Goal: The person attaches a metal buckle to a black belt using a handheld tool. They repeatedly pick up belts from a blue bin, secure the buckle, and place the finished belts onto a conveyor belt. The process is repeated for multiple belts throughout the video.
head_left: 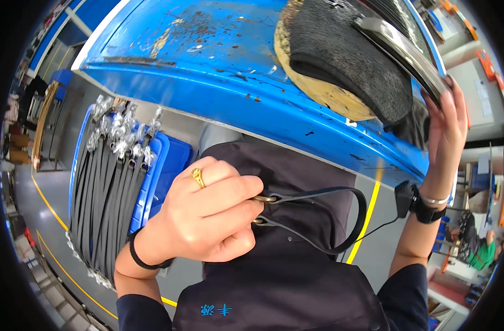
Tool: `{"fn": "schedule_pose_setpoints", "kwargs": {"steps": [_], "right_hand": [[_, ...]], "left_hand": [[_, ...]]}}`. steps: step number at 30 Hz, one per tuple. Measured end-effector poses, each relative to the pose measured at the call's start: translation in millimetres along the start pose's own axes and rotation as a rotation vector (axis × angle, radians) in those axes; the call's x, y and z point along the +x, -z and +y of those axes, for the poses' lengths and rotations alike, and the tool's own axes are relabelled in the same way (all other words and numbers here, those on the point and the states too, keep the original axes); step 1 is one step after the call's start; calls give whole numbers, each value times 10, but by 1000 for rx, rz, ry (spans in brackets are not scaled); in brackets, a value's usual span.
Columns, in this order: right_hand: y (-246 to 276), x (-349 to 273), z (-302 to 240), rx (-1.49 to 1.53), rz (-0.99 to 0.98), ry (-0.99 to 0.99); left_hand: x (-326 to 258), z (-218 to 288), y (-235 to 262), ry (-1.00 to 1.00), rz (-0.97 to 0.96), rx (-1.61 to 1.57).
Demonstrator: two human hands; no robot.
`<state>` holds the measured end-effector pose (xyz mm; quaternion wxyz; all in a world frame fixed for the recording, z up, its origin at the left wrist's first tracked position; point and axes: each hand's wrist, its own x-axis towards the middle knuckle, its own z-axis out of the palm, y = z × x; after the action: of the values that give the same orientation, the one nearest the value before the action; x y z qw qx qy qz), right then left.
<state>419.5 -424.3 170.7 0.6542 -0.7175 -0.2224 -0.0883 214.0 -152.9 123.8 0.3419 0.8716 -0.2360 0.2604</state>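
The black strap (362, 212) hung in a loop above my lap, just below the near edge of the table. My left hand (210, 212) was closed in a fist, pinching the strap's metal fittings (269, 198) between thumb and bent finger, with the loop reaching out to the right. My right hand (446, 118) had its fingers curled around the near right end of a shiny metal bar (403, 49). That bar slanted over a fuzzy black pad (340, 60), which lay on a yellowish board (329, 96) at the right of the scuffed blue table (169, 91). A dark apron (296, 298) covered my front. To the left, many dark straps (106, 193), their ends wrapped in clear plastic (122, 135), hung over a blue bin (166, 171).
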Motion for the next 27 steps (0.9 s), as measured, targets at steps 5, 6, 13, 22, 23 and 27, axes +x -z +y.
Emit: {"fn": "schedule_pose_setpoints", "kwargs": {"steps": [5,6,13,22,23,27], "right_hand": [[-33,-72,68,208,22,-45],[-37,-76,80,191,0,-76],[-32,-123,96,169,-18,-94],[286,-402,120,1311,-332,-208],[277,-503,119,1350,-257,-259],[-44,-915,-21,1173,-93,-305]], "left_hand": [[37,-3,-36,4,35,-11],[52,4,-45,-2,39,-13],[128,72,-79,-15,13,-2],[206,139,-168,21,12,-49],[215,145,-173,28,12,-60],[195,158,-195,35,5,-67]]}}
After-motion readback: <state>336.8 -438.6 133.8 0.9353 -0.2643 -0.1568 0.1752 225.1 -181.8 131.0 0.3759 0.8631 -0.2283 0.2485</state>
